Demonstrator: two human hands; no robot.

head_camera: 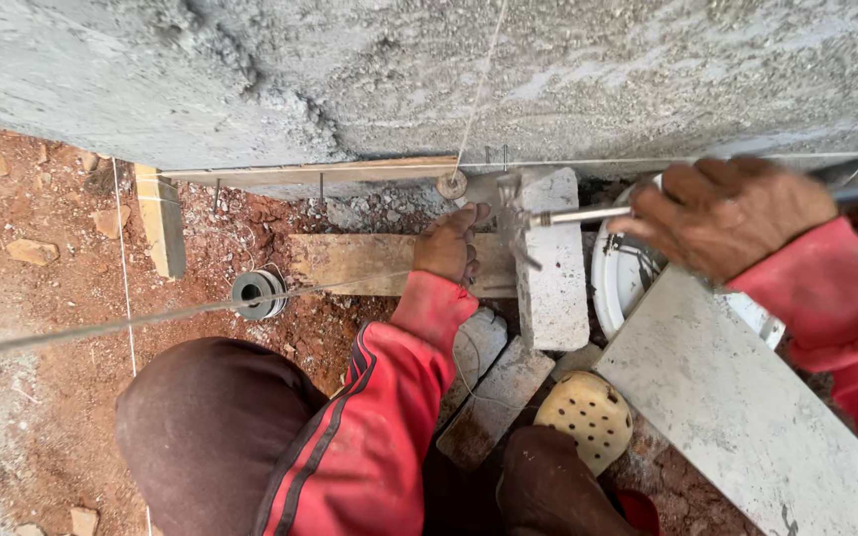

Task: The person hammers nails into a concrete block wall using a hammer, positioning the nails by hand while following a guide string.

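Observation:
My left hand [449,244], in a red sleeve, rests on a wooden plank [355,264] at the foot of a rough concrete wall [429,69]. Its fingertips reach up beside a grey concrete block [554,283], and I see nothing held in it. My right hand [729,214] grips the metal handle of a hammer-like tool [573,215]. The tool's head [511,213] is over the top of the block, a little blurred. A small round disc [452,184] hangs on a thin string just above my left fingers.
A wire spool [258,293] lies on red earth left of the plank. A wooden strip [310,173] runs along the wall base, with a wooden stake [161,220] at its left end. A white bucket [620,278], a grey slab [747,417], loose blocks [494,402] and a yellow perforated shoe [588,417] crowd the right.

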